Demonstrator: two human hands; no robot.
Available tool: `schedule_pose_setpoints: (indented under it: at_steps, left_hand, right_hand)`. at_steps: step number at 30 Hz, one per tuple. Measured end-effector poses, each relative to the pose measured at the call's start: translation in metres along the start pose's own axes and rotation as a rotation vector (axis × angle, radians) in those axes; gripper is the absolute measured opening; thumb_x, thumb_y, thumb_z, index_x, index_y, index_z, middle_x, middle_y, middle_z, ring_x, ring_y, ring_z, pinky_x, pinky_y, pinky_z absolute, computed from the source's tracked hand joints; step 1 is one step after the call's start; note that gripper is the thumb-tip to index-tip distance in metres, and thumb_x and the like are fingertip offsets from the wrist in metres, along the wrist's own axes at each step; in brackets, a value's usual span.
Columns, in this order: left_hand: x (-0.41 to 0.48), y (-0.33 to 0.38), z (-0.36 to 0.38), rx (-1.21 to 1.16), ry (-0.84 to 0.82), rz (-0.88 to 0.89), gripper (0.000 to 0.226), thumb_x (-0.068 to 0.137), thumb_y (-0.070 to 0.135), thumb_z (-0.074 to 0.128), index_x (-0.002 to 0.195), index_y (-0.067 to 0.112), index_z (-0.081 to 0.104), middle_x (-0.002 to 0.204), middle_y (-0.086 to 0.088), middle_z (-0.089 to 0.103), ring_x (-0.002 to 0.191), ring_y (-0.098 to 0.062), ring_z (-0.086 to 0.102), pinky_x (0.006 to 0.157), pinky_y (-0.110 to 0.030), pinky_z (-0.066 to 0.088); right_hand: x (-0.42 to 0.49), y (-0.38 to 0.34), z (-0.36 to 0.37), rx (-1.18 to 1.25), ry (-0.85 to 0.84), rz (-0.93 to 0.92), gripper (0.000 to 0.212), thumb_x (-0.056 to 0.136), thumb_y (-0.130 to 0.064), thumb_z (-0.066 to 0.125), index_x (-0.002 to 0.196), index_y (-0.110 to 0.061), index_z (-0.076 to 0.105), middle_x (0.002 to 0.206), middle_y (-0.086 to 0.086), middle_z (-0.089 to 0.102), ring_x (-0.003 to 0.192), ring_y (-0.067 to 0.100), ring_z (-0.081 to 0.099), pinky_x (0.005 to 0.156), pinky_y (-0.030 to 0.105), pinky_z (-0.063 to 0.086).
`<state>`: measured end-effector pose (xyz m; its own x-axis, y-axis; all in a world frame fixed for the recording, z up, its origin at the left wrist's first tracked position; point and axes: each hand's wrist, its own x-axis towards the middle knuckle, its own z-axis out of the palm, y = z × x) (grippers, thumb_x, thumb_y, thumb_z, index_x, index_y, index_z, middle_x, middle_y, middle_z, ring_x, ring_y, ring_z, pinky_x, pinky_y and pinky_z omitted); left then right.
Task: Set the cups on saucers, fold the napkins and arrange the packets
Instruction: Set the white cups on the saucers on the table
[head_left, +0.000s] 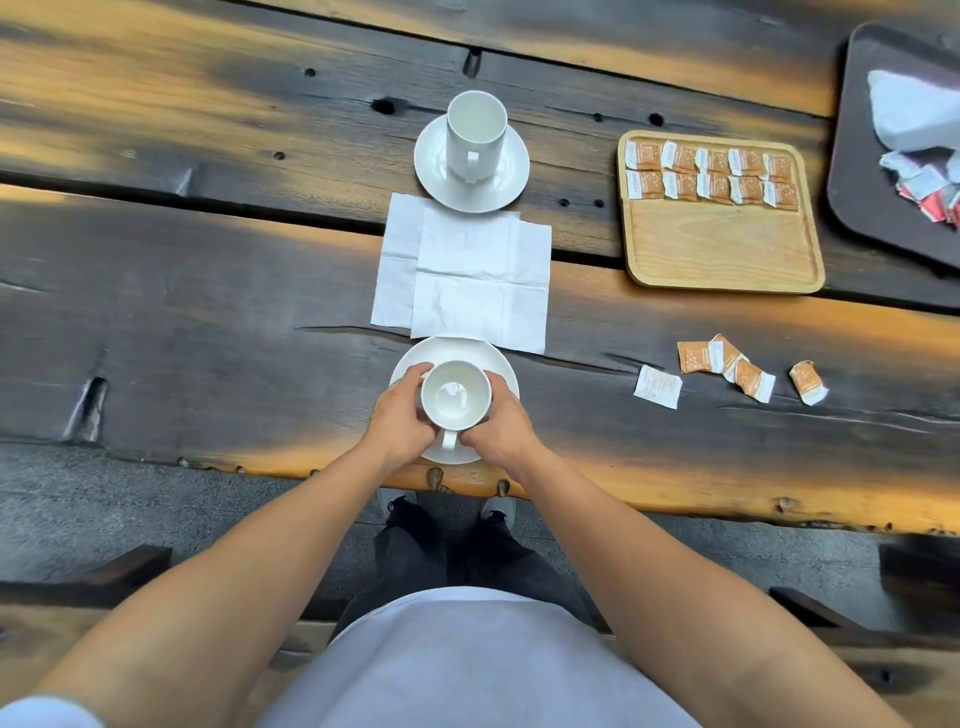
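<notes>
Your left hand (400, 415) and your right hand (498, 423) are both curled around the near white ceramic cup (456, 397), one on each side, with the fingers closed on its wall; the cup stands upright over the near round white saucer (498, 364), close to the front edge of the dark wooden plank table (182, 312), and its handle points back toward you. I cannot tell if the cup already rests fully on the saucer or is a little above it. The second white cup (477, 130) already stands on the far white saucer (447, 187), straight ahead of you. Between the two saucers lie the unfolded white paper napkins (462, 270), overlapping, with their long side running away from you; they are directly in front of both hands, so either hand reaches them equally. In my judgement the napkins come next once you let go of the cup. The loose orange and white packets (727, 371) lie on the table to your right, nearer to your right hand, and the light wooden tray (722, 244) with rows of packets is beyond them.
</notes>
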<state>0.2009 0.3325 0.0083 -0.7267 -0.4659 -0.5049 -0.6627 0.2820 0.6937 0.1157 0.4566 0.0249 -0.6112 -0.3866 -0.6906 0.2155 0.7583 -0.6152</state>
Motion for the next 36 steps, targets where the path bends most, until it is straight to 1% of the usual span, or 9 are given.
schedule_pose_setpoints:
  at_steps: [3, 6, 10, 13, 17, 20, 24, 31, 36]
  left_hand:
    - [0.000, 0.000, -0.006, 0.027, -0.017, -0.056, 0.072, 0.076, 0.003, 0.067, 0.140, 0.025, 0.042, 0.130, -0.003, 0.059, 0.106, -0.025, 0.062, 0.085, -0.027, 0.043]
    - [-0.002, 0.006, -0.013, 0.063, -0.021, -0.058, 0.064, 0.078, 0.000, 0.063, 0.136, 0.021, 0.048, 0.129, -0.005, 0.060, 0.102, -0.027, 0.065, 0.088, -0.033, 0.048]
    - [-0.005, 0.022, -0.026, 0.116, -0.004, -0.015, 0.048, 0.079, -0.003, 0.056, 0.124, 0.015, 0.058, 0.122, -0.005, 0.064, 0.094, -0.022, 0.063, 0.083, -0.028, 0.045]
    - [-0.005, 0.039, -0.039, 0.131, 0.033, -0.030, 0.043, 0.082, -0.005, 0.049, 0.120, 0.013, 0.059, 0.119, -0.004, 0.064, 0.107, -0.024, 0.058, 0.084, -0.028, 0.044]
    - [-0.008, 0.066, -0.052, 0.104, 0.094, -0.009, 0.038, 0.082, -0.003, 0.042, 0.108, 0.016, 0.062, 0.104, 0.000, 0.069, 0.101, -0.020, 0.058, 0.062, -0.020, 0.041]
    - [-0.012, 0.082, -0.053, 0.102, 0.120, 0.024, 0.033, 0.084, 0.000, 0.042, 0.102, 0.019, 0.062, 0.096, 0.000, 0.070, 0.089, -0.019, 0.061, 0.053, -0.019, 0.039]
    - [-0.020, 0.098, -0.043, 0.112, 0.149, 0.056, 0.027, 0.085, 0.004, 0.046, 0.099, 0.020, 0.063, 0.094, 0.001, 0.071, 0.083, -0.019, 0.065, 0.060, -0.023, 0.046]
    - [-0.026, 0.107, -0.009, 0.088, 0.148, 0.063, 0.026, 0.084, 0.005, 0.048, 0.095, 0.022, 0.065, 0.091, 0.002, 0.071, 0.091, -0.019, 0.066, 0.077, -0.028, 0.048]
    - [-0.012, 0.116, -0.002, 0.092, 0.131, 0.080, 0.025, 0.085, 0.005, 0.050, 0.096, 0.020, 0.066, 0.091, 0.001, 0.071, 0.092, -0.016, 0.064, 0.077, -0.026, 0.045]
  right_hand:
    - [-0.001, 0.000, -0.002, -0.034, -0.017, 0.009, 0.092, 0.071, 0.002, 0.071, 0.149, -0.026, 0.030, 0.136, 0.007, 0.051, 0.122, 0.027, 0.053, 0.094, 0.040, 0.052]
    - [-0.003, 0.000, -0.008, -0.097, -0.027, 0.026, 0.091, 0.078, 0.001, 0.065, 0.154, -0.025, 0.022, 0.142, 0.010, 0.046, 0.125, 0.031, 0.052, 0.096, 0.040, 0.051]
    - [-0.006, -0.003, -0.024, -0.109, -0.027, 0.037, 0.071, 0.086, 0.003, 0.056, 0.150, -0.018, 0.033, 0.142, 0.012, 0.047, 0.124, 0.033, 0.056, 0.103, 0.045, 0.049]
    - [-0.008, -0.011, -0.043, -0.165, -0.008, 0.007, 0.058, 0.089, 0.001, 0.053, 0.144, -0.014, 0.042, 0.137, 0.011, 0.051, 0.120, 0.032, 0.057, 0.101, 0.044, 0.050]
    - [-0.009, -0.026, -0.067, -0.186, 0.059, -0.066, 0.040, 0.090, -0.003, 0.051, 0.130, -0.007, 0.053, 0.125, 0.013, 0.060, 0.116, 0.032, 0.058, 0.097, 0.043, 0.052]
    - [-0.009, -0.036, -0.080, -0.121, 0.066, -0.101, 0.037, 0.089, -0.006, 0.053, 0.126, -0.005, 0.055, 0.104, 0.009, 0.064, 0.105, 0.033, 0.065, 0.093, 0.045, 0.055]
    - [-0.007, -0.041, -0.093, -0.142, 0.065, -0.178, 0.036, 0.087, -0.013, 0.055, 0.123, -0.009, 0.056, 0.087, -0.003, 0.061, 0.089, 0.027, 0.066, 0.085, 0.035, 0.055]
    - [-0.001, -0.025, -0.100, -0.183, 0.059, -0.197, 0.035, 0.087, -0.016, 0.056, 0.121, -0.007, 0.060, 0.119, 0.015, 0.065, 0.101, 0.035, 0.067, 0.088, 0.040, 0.057]
    - [0.013, -0.026, -0.105, -0.158, 0.041, -0.147, 0.034, 0.085, -0.019, 0.057, 0.118, -0.007, 0.060, 0.116, 0.019, 0.066, 0.101, 0.036, 0.068, 0.090, 0.046, 0.057]
